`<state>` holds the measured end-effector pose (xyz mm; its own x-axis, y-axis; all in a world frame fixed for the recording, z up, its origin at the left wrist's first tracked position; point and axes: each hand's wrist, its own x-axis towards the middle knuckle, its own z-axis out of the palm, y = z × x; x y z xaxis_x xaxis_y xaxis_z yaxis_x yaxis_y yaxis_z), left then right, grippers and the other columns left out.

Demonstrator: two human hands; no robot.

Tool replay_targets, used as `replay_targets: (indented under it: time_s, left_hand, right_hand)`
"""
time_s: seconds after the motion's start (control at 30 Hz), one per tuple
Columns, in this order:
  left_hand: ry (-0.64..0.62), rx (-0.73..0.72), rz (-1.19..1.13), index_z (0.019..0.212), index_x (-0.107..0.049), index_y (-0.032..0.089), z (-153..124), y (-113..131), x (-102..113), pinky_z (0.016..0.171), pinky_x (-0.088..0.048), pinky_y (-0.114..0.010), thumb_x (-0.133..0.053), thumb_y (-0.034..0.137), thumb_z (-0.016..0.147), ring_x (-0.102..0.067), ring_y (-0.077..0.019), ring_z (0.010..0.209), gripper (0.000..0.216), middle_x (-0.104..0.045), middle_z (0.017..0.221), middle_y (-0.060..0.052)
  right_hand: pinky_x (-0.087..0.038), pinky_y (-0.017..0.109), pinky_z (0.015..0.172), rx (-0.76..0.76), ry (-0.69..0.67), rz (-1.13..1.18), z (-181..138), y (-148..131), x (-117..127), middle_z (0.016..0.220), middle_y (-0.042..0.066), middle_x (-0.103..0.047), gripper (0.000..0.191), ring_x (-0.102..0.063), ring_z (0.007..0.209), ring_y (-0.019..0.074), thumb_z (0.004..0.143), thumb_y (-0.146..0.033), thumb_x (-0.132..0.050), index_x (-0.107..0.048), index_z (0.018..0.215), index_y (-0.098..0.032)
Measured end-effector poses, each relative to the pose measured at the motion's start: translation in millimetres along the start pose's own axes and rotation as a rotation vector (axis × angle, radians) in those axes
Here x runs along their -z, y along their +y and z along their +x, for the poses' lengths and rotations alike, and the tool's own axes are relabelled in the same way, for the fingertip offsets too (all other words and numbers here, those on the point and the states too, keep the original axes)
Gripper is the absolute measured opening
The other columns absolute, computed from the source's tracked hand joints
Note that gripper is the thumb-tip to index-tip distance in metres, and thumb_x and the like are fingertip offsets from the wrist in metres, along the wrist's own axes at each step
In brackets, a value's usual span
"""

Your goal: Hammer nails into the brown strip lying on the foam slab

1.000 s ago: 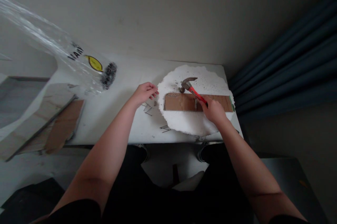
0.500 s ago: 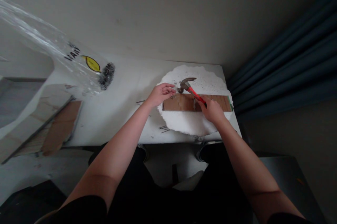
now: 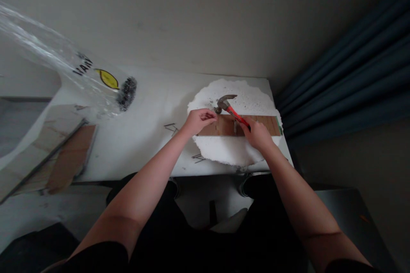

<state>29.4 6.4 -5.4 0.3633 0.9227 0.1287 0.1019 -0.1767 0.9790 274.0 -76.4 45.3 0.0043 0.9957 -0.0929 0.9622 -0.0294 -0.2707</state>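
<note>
Overall, a grey wall [image 3: 192,21] and a dark blue curtain [image 3: 346,63] stand behind a white table [image 3: 147,110]. On it lies a roundish, ragged-edged white slab [image 3: 237,149], and across that a long brown board [image 3: 226,128]. A hammer [image 3: 235,114] slants over the board, its red handle wrapped in the right hand [image 3: 259,134]. The left hand [image 3: 198,121] is at the board's left end, fingertips close together; whether they pinch anything, I cannot tell. Thin nails [image 3: 198,158] lie by the slab's lower left edge.
</note>
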Motion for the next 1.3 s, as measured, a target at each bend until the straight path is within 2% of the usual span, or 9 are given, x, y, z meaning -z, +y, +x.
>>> replay_targets:
  time_s: [0.13,0.27,0.5,0.83,1.3]
  left_hand:
    - [-0.015,-0.021,0.079,0.089,-0.072,0.016,-1,1,2,0.084,-0.058,-0.035,-0.078,0.039,0.075,-0.071,-0.0184,0.082,0.027,-0.076,0.092,-0.007]
    - [-0.030,0.014,0.054,0.097,-0.071,0.017,1,-2,5,0.083,-0.057,-0.035,-0.081,0.037,0.073,-0.070,-0.0173,0.080,0.033,-0.075,0.090,-0.007]
    - [0.177,0.013,0.003,0.093,-0.071,0.016,9,-13,6,0.080,-0.058,-0.033,-0.075,0.043,0.078,-0.070,-0.0178,0.081,0.032,-0.075,0.087,-0.007]
    - [0.134,-0.004,0.018,0.104,-0.074,0.014,7,-12,-1,0.079,-0.060,-0.032,-0.070,0.038,0.084,-0.073,-0.0188,0.083,0.031,-0.078,0.093,-0.010]
    - [0.110,-0.015,-0.016,0.104,-0.075,0.014,9,-21,-4,0.080,-0.061,-0.032,-0.070,0.038,0.083,-0.073,-0.0188,0.083,0.032,-0.078,0.092,-0.009]
  right_hand:
    - [-0.050,0.038,0.080,0.000,0.004,0.006,1,1,0,0.107,0.014,-0.076,0.042,-0.071,0.094,0.0315,0.104,-0.042,-0.042,-0.064,0.133,-0.021]
    - [-0.050,0.039,0.080,0.010,0.009,0.004,0,1,-1,0.107,0.014,-0.076,0.043,-0.071,0.094,0.0320,0.104,-0.043,-0.041,-0.063,0.134,-0.021]
    - [-0.049,0.038,0.083,0.024,0.005,0.002,-1,2,-1,0.111,0.014,-0.076,0.044,-0.070,0.098,0.0313,0.105,-0.042,-0.039,-0.062,0.136,-0.022]
    - [-0.049,0.038,0.082,0.033,0.014,0.016,-1,2,-1,0.110,0.013,-0.076,0.042,-0.071,0.096,0.0311,0.104,-0.040,-0.040,-0.062,0.135,-0.022]
    - [-0.049,0.039,0.082,0.034,0.018,0.015,-1,2,-1,0.110,0.012,-0.076,0.043,-0.071,0.094,0.0314,0.104,-0.040,-0.041,-0.061,0.138,-0.023]
